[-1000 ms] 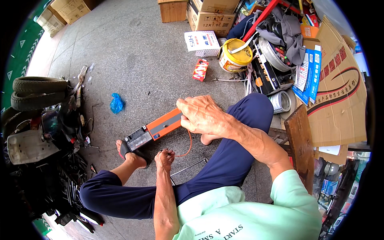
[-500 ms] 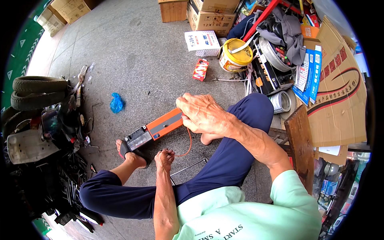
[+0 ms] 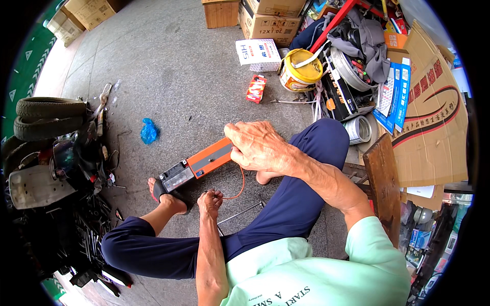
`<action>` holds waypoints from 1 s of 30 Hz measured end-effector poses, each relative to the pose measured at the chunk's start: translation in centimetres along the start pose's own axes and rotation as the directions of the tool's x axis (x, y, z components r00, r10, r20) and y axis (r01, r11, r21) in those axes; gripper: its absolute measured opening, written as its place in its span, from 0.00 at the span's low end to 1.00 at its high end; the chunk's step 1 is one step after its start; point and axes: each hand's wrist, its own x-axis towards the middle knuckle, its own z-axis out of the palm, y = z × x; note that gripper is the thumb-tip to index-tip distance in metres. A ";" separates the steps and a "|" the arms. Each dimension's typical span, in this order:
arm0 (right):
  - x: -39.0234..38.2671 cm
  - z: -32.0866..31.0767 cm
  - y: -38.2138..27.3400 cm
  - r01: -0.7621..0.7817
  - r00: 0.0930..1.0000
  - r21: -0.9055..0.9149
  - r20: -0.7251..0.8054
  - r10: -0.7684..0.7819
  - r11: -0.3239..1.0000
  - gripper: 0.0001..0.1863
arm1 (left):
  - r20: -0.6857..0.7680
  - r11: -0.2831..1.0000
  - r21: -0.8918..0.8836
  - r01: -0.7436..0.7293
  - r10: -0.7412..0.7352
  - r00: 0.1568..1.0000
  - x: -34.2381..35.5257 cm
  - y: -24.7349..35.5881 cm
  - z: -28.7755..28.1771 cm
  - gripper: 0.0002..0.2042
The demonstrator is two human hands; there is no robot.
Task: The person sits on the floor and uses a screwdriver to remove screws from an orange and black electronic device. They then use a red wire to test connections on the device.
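A long orange box with a grey top panel [image 3: 210, 158] lies slantwise between my feet. Its lower left end meets a black block with a grey top [image 3: 176, 175], which looks like a small battery and sits by my left foot. My right hand [image 3: 259, 147] is closed over the box's upper right end, its fingertips partly hidden. From beneath that hand a thin orange wire [image 3: 242, 187] loops down to my left hand [image 3: 210, 203]. The left fingers are pinched together on the wire's other end. What tip the wire has there is hidden.
A thin metal rod [image 3: 240, 212] lies below the wire. Worn tyres [image 3: 51, 115] and dark parts crowd the left. A blue plastic bag [image 3: 149, 131], a red box [image 3: 256, 88] and a yellow-lidded bucket [image 3: 302, 69] stand beyond. At right are a wooden board [image 3: 383, 188] and cardboard [image 3: 429, 122].
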 end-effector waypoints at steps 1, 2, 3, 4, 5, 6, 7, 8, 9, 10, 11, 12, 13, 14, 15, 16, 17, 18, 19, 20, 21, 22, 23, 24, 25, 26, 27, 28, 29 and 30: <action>0.1 0.1 -0.2 0.000 0.999 -0.011 -0.033 0.000 1.000 0.12 | 0.004 1.000 0.000 -0.005 0.005 1.000 0.0 0.0 0.0 0.09; 0.1 0.0 -0.4 -0.001 0.998 -0.024 -0.065 -0.001 1.000 0.11 | 0.010 1.000 0.000 -0.010 0.010 1.000 0.0 0.0 0.0 0.09; 0.3 -0.3 -0.6 -0.049 0.999 -0.026 0.019 0.049 0.998 0.11 | 0.006 1.000 -0.005 -0.008 0.008 1.000 0.0 -0.1 0.0 0.08; 0.6 -0.8 -0.7 -0.096 0.990 -0.032 0.103 0.099 0.995 0.10 | 0.002 1.000 -0.009 -0.006 0.006 1.000 0.0 -0.1 0.0 0.08; 0.7 -1.0 -0.7 -0.143 0.971 -0.042 0.186 0.149 0.989 0.10 | -0.002 1.000 -0.013 -0.005 0.005 1.000 0.0 -0.1 0.0 0.08; 0.6 -1.0 -0.7 -0.133 0.973 -0.032 0.184 0.136 0.991 0.10 | -0.015 1.000 -0.007 -0.010 0.010 1.000 0.1 -0.2 0.0 0.09; 0.5 -0.9 -0.6 -0.122 0.975 -0.022 0.182 0.124 0.992 0.11 | -0.027 1.000 -0.001 -0.016 0.016 1.000 0.2 -0.2 0.1 0.10; 0.5 -0.8 -0.6 -0.107 0.978 -0.009 0.181 0.107 0.994 0.11 | -0.042 1.000 0.001 -0.023 0.023 0.999 0.4 -0.3 -0.1 0.11; 0.5 -0.7 -0.5 -0.094 0.981 -0.007 0.167 0.093 0.996 0.11 | -0.095 1.000 -0.006 -0.020 0.019 0.995 0.9 -0.7 -0.4 0.10; 0.5 -0.6 -0.5 -0.080 0.985 -0.005 0.153 0.079 0.997 0.11 | -0.148 1.000 -0.014 -0.017 0.015 0.989 1.5 -1.0 -0.8 0.10; 0.4 -0.5 -0.4 -0.073 0.988 -0.007 0.138 0.073 0.997 0.11 | -0.195 1.000 -0.017 -0.011 0.008 0.981 1.5 -0.9 -0.6 0.10; 0.2 -0.4 -0.3 -0.068 0.992 -0.017 0.104 0.069 0.998 0.11 | -0.225 1.000 -0.011 0.020 -0.022 0.974 1.4 -0.7 -0.6 0.11; 0.1 -0.3 -0.4 -0.063 0.995 -0.027 0.070 0.064 0.998 0.11 | -0.255 0.999 -0.006 0.052 -0.052 0.966 1.3 -0.4 -0.6 0.13; 0.1 -0.3 -0.6 -0.055 0.998 -0.037 0.036 0.056 0.998 0.11 | -0.286 0.997 -0.004 0.082 -0.080 0.955 1.0 -0.2 -0.6 0.15; 0.2 -0.5 -0.8 -0.093 0.991 -0.033 0.091 0.096 0.995 0.12 | -0.312 0.997 0.022 0.071 -0.060 0.948 1.1 -0.3 -0.7 0.18; 0.4 -0.9 -1.1 -0.131 0.980 -0.032 0.147 0.135 0.991 0.12 | -0.350 0.997 0.054 0.055 -0.032 0.936 1.2 -0.4 -0.7 0.19; 0.6 -1.4 -1.3 -0.170 0.964 -0.033 0.200 0.173 0.985 0.13 | -0.386 0.995 0.087 0.039 -0.003 0.923 1.2 -0.5 -0.6 0.20; 0.7 -1.6 -1.4 -0.179 0.956 -0.036 0.229 0.182 0.983 0.13 | -0.420 0.992 0.120 0.025 0.028 0.907 1.2 -0.5 -0.6 0.21; 0.8 -1.9 -1.4 -0.187 0.947 -0.039 0.258 0.191 0.982 0.13 | -0.366 0.983 0.183 0.001 0.067 0.928 1.1 -0.6 -0.7 0.22; 0.8 -2.1 -1.3 -0.198 0.937 -0.043 0.284 0.202 0.979 0.13 | -0.305 0.969 0.246 -0.027 0.104 0.946 0.7 -0.4 -0.5 0.22; 0.6 -2.0 -1.1 -0.153 0.957 -0.042 0.242 0.159 0.987 0.13 | -0.242 0.950 0.307 -0.059 0.138 0.960 0.4 -0.4 -0.2 0.23; 0.3 -1.6 -0.7 -0.109 0.973 -0.043 0.199 0.115 0.993 0.13 | -0.152 0.935 0.339 -0.104 0.164 0.975 0.3 -0.6 0.1 0.18; 0.0 -1.3 -0.4 -0.064 0.985 -0.047 0.155 0.071 0.997 0.14 | -0.062 0.912 0.382 -0.150 0.188 0.980 -0.2 -0.6 0.8 0.19; -0.1 -1.1 -0.2 -0.040 0.990 -0.053 0.131 0.047 0.998 0.14 | 0.029 0.886 0.418 -0.200 0.207 0.978 -0.8 -0.5 1.6 0.20; -0.2 -0.9 0.0 -0.017 0.994 -0.059 0.107 0.024 0.998 0.14 | 0.102 0.854 0.458 -0.247 0.226 0.969 -1.4 -0.5 2.6 0.21; -0.3 -0.8 0.2 0.005 0.997 -0.069 0.081 0.001 0.998 0.14 | 0.150 0.844 0.473 -0.255 0.207 0.967 -1.5 -0.6 3.4 0.23; -0.2 -0.2 0.5 0.005 0.997 -0.072 0.076 0.001 0.997 0.16 | 0.193 0.841 0.456 -0.291 0.225 0.955 -1.7 -0.8 4.3 0.24; -0.3 0.0 0.4 -0.014 0.998 -0.075 0.065 0.019 0.997 0.17 | 0.236 0.838 0.438 -0.326 0.242 0.941 -1.9 -0.8 4.9 0.24; -0.3 0.0 0.0 -0.031 0.998 -0.076 0.057 0.035 0.997 0.17 | 0.280 0.808 0.473 -0.352 0.240 0.929 -1.9 -0.5 5.6 0.26; -0.1 -0.2 -0.2 -0.048 0.997 -0.078 0.049 0.052 0.996 0.17 | 0.302 0.816 0.444 -0.371 0.253 0.919 -2.2 -0.6 6.2 0.26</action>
